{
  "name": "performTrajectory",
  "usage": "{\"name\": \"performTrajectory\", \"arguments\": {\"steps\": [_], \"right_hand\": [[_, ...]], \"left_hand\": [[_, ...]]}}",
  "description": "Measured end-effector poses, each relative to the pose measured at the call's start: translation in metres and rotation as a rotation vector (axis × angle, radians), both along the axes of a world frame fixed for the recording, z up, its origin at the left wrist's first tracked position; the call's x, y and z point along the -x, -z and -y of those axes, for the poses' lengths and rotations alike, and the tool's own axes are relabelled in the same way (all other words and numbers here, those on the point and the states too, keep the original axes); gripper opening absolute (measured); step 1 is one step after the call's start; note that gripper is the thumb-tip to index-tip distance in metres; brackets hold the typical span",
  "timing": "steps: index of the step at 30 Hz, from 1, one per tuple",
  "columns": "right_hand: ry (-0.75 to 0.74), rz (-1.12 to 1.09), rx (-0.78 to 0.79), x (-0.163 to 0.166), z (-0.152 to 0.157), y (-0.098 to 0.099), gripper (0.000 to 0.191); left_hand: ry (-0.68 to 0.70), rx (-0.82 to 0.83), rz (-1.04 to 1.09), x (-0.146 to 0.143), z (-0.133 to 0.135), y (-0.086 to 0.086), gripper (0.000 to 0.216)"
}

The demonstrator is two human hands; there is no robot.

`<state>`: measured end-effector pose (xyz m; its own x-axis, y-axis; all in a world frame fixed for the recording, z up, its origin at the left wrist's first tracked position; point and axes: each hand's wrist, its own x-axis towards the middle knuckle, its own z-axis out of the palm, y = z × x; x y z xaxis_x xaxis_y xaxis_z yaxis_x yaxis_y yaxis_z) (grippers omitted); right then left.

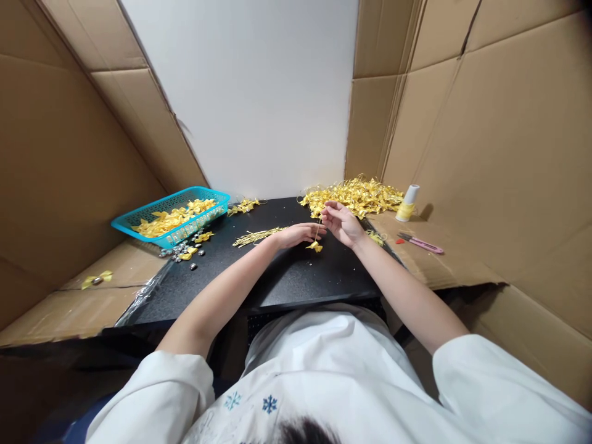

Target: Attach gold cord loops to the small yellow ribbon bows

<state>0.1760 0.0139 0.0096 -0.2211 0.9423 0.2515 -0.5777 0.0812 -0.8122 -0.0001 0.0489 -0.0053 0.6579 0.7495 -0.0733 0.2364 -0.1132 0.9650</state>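
Observation:
My left hand (303,234) and my right hand (341,223) meet over the middle of a black table (296,277). Both pinch a thin gold thread; a small yellow ribbon bow (315,246) hangs from it just below my left fingers. A bundle of gold threads (256,237) lies on the table just left of my left hand. Behind my right hand sits a heap of yellow ribbon pieces (356,196).
A teal plastic basket (172,216) with yellow bows stands at the back left, small metal bells (182,251) scattered before it. A yellow thread spool (407,204) and pink snips (420,243) rest on cardboard at the right. One bow (97,279) lies far left. Cardboard walls surround the table.

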Motion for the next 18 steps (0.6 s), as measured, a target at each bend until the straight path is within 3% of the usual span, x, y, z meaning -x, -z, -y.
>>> {"name": "performTrajectory", "arguments": {"steps": [2,6,8,12,18], "right_hand": [[0.0,-0.008,-0.008,-0.002,0.0,-0.001,0.011],[-0.01,-0.035,0.009,-0.004,0.0,-0.002,0.01],[-0.024,-0.057,0.028,-0.004,0.0,-0.002,0.01],[-0.043,-0.1,0.055,-0.004,0.002,-0.005,0.01],[-0.051,-0.109,0.076,-0.006,0.0,-0.006,0.009]], "left_hand": [[0.098,0.143,0.037,-0.003,0.005,-0.007,0.038],[0.186,0.41,-0.032,-0.015,0.027,-0.016,0.043],[0.201,0.508,0.034,-0.021,0.037,-0.015,0.042],[0.156,0.56,0.203,-0.026,0.049,-0.006,0.043],[-0.041,0.507,0.22,-0.017,0.057,0.005,0.035]]}}
